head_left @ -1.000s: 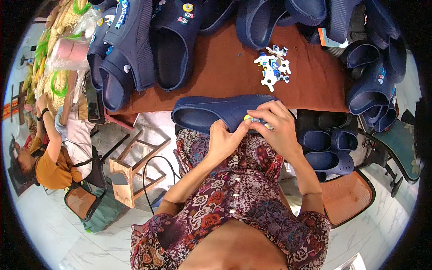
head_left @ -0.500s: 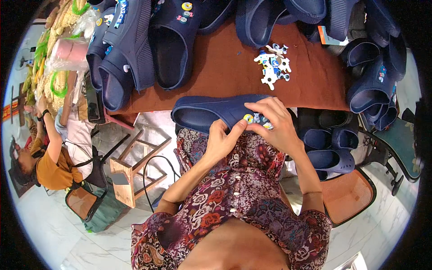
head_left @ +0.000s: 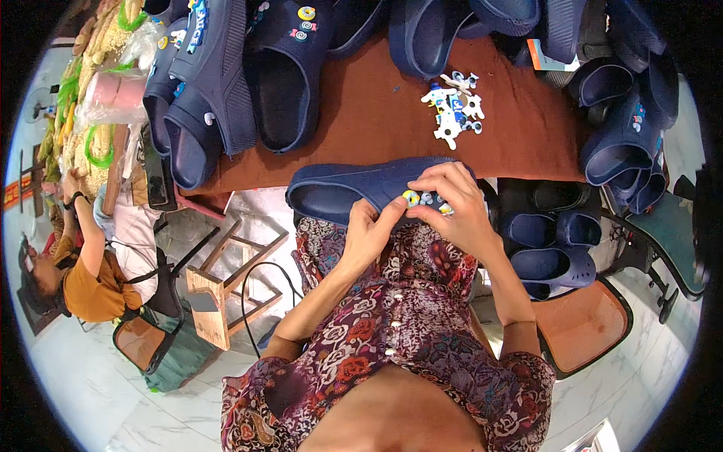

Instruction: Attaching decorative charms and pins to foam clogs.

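Observation:
A navy blue clog (head_left: 324,197) lies sideways at the table's near edge, its heel opening to the left. My left hand (head_left: 370,232) grips its lower side, with the thumb pressed on the upper beside a yellow ring charm (head_left: 410,197). Curled over the toe end is my right hand (head_left: 461,207), its thumb and fingers closed around the clog by a small row of charms. Part of that row is hidden by the fingers. Beyond the clog, a pile of white, blue and black charms (head_left: 454,113) rests on the brown cloth (head_left: 361,113).
More navy clogs (head_left: 282,98) crowd the table's far left, back and right (head_left: 617,162). Other clogs (head_left: 541,264) sit below the right edge. A wooden stool (head_left: 207,305) and an orange-seated chair (head_left: 587,328) flank me. At far left sits another person (head_left: 94,282).
My left thumb has shifted slightly along the upper, close to the yellow charm. Both hands keep their hold on the clog, and the whole view has moved a little.

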`<state>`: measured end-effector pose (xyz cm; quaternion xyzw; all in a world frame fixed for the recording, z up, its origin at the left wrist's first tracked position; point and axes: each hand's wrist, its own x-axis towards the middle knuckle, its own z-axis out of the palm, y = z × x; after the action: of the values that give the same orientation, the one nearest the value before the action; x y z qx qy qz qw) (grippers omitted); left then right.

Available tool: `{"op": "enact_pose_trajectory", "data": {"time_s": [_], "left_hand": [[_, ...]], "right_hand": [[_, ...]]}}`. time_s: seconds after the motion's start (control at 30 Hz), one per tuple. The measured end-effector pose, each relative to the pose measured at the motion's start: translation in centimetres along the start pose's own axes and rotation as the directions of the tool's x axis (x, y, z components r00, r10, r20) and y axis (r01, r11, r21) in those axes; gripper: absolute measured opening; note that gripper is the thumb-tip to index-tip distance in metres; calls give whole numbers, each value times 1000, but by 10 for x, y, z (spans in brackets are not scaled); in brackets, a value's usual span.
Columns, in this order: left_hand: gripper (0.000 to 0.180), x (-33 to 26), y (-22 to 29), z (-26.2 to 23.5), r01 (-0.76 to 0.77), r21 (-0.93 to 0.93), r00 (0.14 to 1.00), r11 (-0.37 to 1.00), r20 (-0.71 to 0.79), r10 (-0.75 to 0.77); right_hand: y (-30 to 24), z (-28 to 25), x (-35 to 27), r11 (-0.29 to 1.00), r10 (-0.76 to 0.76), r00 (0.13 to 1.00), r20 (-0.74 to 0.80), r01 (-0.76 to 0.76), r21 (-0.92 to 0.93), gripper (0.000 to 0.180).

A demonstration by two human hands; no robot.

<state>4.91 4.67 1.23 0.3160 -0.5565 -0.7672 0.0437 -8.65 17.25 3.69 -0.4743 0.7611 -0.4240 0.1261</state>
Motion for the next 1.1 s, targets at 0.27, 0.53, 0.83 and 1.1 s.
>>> {"op": "enact_pose_trajectory", "data": {"time_s": [0.27,0.53,0.83,1.1], "left_hand": [[19,1,7,11,-72,41,997,997,-32,73],[22,2,11,19,-163,-13,973,987,-171,158],[29,4,33,3,61,-353,990,934,-97,-101],[52,1,27,2,80,-562,996,823,18,-84]], "right_hand": [[-5,-15,-7,999,38,999,-1,-38,33,35],[4,-23,-18,988,150,955,-255,-155,0,17],[29,-14,-24,888,436,858,-272,-361,285,36],[39,-5,18,874,396,905,-155,-320,365,35]]}}
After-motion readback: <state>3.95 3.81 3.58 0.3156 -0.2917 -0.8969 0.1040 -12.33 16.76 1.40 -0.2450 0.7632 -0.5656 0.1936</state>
